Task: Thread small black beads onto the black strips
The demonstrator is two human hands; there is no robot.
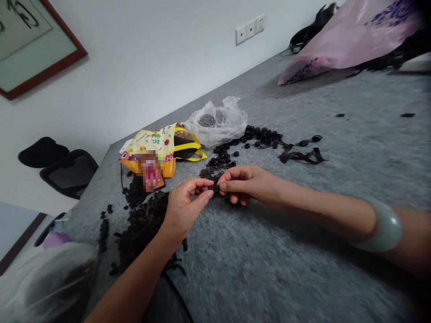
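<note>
My left hand (188, 202) and my right hand (240, 184) meet over the grey table (269, 251), thumbs and forefingers pinched around a small dark piece (215, 187) between them. Its exact shape is too small to tell. Just beyond the fingertips, small black round pieces (262, 134) spread in a trail. A heap of black strips (141, 233) lies to the left, partly behind my left forearm. A pale bangle (384, 226) circles my right wrist.
A white plastic bag (218, 123) holding dark bits and a yellow patterned bag (155, 143) stand beyond my hands, with a phone (153, 172) against the latter. Loose black strips (301, 154) lie right of them. A pink bag (343, 42) rests at the back right.
</note>
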